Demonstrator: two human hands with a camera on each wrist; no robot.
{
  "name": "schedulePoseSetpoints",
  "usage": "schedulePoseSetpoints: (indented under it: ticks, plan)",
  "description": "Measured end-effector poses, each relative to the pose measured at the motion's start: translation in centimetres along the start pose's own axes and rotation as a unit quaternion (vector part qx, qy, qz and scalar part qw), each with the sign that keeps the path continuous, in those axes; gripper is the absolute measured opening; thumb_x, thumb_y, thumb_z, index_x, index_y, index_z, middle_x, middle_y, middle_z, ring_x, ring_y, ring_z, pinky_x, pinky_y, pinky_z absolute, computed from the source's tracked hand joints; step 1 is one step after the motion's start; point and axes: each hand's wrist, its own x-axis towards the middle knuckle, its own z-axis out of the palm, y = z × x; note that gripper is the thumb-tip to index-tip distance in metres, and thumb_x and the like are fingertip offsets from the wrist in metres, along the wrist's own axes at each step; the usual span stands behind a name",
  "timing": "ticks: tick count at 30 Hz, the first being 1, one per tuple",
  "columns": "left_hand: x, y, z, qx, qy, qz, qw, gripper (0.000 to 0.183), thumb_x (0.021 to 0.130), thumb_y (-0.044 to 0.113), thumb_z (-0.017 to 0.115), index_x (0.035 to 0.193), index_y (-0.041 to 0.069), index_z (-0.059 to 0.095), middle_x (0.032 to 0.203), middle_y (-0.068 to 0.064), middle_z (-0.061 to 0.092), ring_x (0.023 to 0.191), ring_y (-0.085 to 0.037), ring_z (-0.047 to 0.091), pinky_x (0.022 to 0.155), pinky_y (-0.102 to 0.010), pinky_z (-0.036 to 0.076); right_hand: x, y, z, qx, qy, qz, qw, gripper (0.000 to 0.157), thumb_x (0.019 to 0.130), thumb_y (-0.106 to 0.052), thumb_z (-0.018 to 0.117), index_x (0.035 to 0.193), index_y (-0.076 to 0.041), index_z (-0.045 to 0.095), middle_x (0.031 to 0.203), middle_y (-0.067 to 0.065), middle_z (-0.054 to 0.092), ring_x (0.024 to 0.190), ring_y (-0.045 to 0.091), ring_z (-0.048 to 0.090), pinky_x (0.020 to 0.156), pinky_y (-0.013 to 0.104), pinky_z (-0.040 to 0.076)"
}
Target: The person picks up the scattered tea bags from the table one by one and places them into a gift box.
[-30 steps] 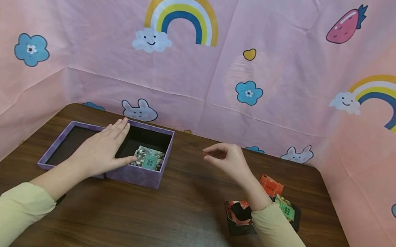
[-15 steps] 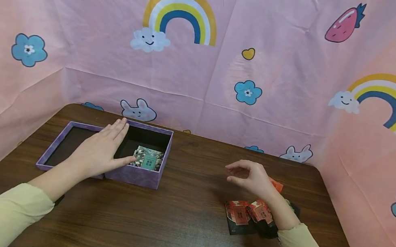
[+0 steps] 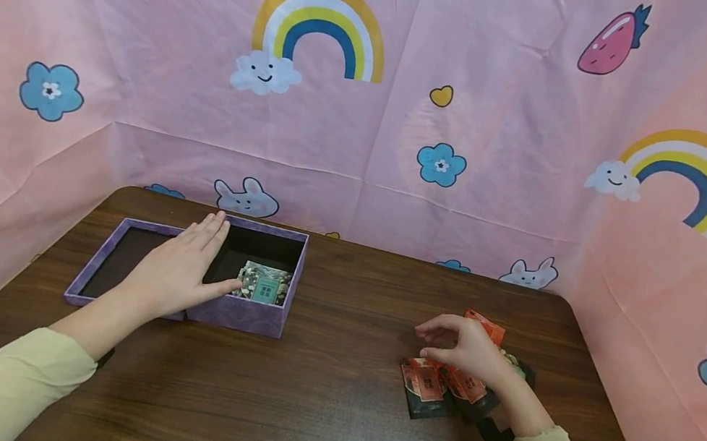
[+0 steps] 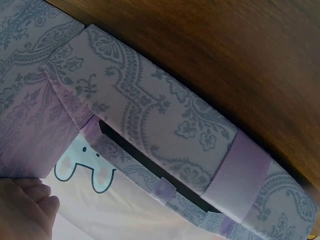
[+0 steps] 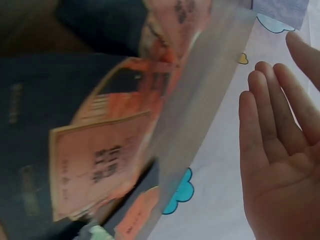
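The right hand [image 3: 466, 350] is over the packets, holding nothing, its thumb and fingers apart; the right wrist view shows those fingers straight and side by side. Just below its thumb lies a red packet [image 3: 425, 384], and partly under the palm lies a second red packet [image 3: 468, 388], overlapping the first. Whether the thumb touches either cannot be told. Just beyond the knuckles is an orange packet [image 3: 490, 330]; on the far side of the wrist, partly hidden, is a green packet [image 3: 516, 374]. All four lie on the surface [image 3: 334, 393].

Well to the left of that hand, the left hand [image 3: 181, 263] lies along the near-side wall of the open box [image 3: 238, 314], fingers extended, thumb spread. Right beside its thumb, inside the box, is a floral packet [image 3: 268, 283]. Left of this hand lies the lid [image 3: 127, 256], inside up.
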Motion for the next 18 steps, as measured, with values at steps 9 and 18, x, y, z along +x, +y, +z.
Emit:
schedulePoseSetpoints:
  ticks: [9,18]
  plan:
    - [0.2,-0.1,0.4,-0.004,-0.004,-0.002,1.0,0.109,0.099,0.069,0.058,0.164,-0.011,0.023,0.174,-0.03,0.02,0.162,-0.046,0.023,0.132,-0.06,0.026,-1.3,1.5,0.7,0.031,-0.042,0.013,0.999,0.033,0.09,-0.011,0.085,0.121,-0.001,0.076,0.116,0.015,0.078,0.104,0.029,0.076,0.09,0.04,0.067]
    - [0.1,-0.1,0.3,0.001,0.005,0.001,1.0,0.108,0.099,0.068,0.059,0.163,-0.011,0.024,0.173,-0.031,0.022,0.161,-0.047,0.026,0.131,-0.06,0.029,-1.9,2.4,1.2,0.019,-0.057,0.019,0.998,0.04,0.088,-0.017,0.088,0.124,-0.007,0.074,0.117,0.011,0.074,0.102,0.023,0.073,0.085,0.028,0.064]
